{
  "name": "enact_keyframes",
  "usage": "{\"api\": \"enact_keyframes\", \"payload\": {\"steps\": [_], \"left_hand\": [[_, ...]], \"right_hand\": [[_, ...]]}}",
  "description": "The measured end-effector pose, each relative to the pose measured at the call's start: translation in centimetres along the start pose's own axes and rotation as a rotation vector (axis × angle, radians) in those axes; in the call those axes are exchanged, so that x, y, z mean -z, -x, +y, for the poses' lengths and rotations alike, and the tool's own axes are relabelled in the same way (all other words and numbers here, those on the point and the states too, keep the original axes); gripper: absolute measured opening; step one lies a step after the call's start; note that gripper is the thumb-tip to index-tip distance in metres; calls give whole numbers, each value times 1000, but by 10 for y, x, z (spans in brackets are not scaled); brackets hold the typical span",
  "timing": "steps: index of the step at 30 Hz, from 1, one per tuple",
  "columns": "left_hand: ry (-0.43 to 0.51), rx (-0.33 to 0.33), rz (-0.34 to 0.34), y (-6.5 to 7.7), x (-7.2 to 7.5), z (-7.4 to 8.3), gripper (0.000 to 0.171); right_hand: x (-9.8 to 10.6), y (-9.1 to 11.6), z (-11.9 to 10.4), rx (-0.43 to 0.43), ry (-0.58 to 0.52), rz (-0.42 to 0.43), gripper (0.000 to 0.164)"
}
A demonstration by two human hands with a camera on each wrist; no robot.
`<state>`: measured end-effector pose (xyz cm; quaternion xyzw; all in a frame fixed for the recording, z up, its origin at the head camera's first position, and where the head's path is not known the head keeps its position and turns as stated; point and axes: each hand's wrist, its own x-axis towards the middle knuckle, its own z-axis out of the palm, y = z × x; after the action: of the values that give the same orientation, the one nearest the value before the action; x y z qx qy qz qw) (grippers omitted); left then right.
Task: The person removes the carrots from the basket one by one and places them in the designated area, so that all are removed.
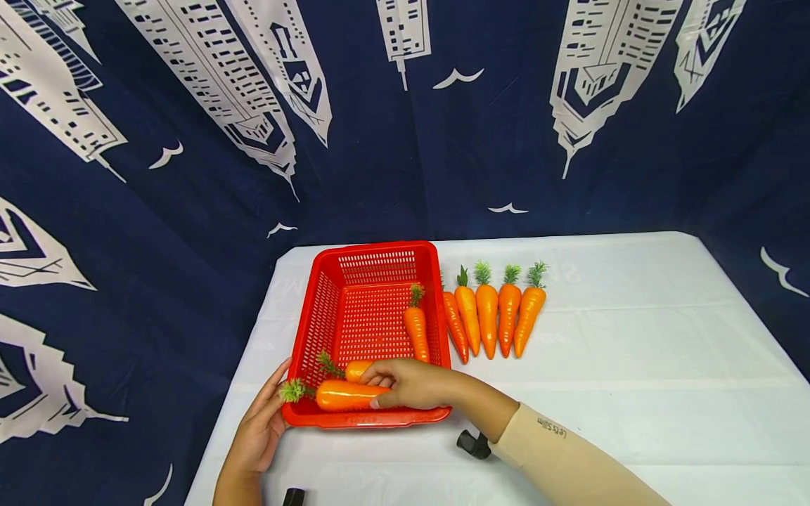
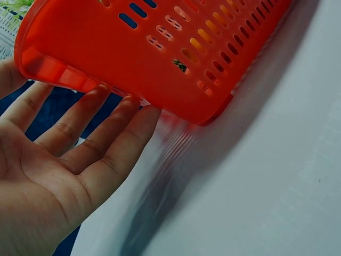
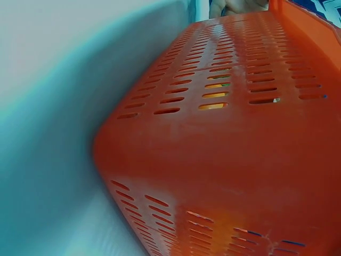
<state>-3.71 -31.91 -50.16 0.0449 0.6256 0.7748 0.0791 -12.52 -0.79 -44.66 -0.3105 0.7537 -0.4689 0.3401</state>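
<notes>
A red plastic basket (image 1: 367, 422) with slotted walls stands on the white table. My right hand (image 1: 418, 384) reaches over its near right corner and pinches the tapered end of an orange carrot (image 1: 346, 396), whose green top rests over the left rim. Just behind lies a second carrot (image 1: 358, 370), partly covered by my fingers. Along the right wall inside, a third carrot (image 1: 416, 332) points its tip toward me. My left hand (image 1: 256, 432) touches the basket's left side near the front corner; in the left wrist view its extended fingers (image 2: 125, 141) sit under the rim.
Several carrots (image 1: 487, 320) lie side by side on the white tablecloth (image 1: 633, 365), right of the basket, green tops away from me. A black object (image 1: 473, 445) is below my right forearm, another (image 1: 294, 497) at the front edge. A dark blue patterned cloth (image 1: 418, 176) hangs behind.
</notes>
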Motion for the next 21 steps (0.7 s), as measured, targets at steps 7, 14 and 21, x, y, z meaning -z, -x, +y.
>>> {"api": "enact_keyframes", "payload": {"steps": [7, 14, 21], "left_hand": [[6, 12, 14, -1, -1, 0, 55], [-3, 32, 23, -2, -1, 1, 55], [-14, 47, 68, -2, -2, 0, 54]], "right_hand": [[0, 1, 1, 15, -15, 11, 33], [0, 1, 1, 35, -42, 31, 32], [0, 2, 1, 63, -53, 60, 35]]}}
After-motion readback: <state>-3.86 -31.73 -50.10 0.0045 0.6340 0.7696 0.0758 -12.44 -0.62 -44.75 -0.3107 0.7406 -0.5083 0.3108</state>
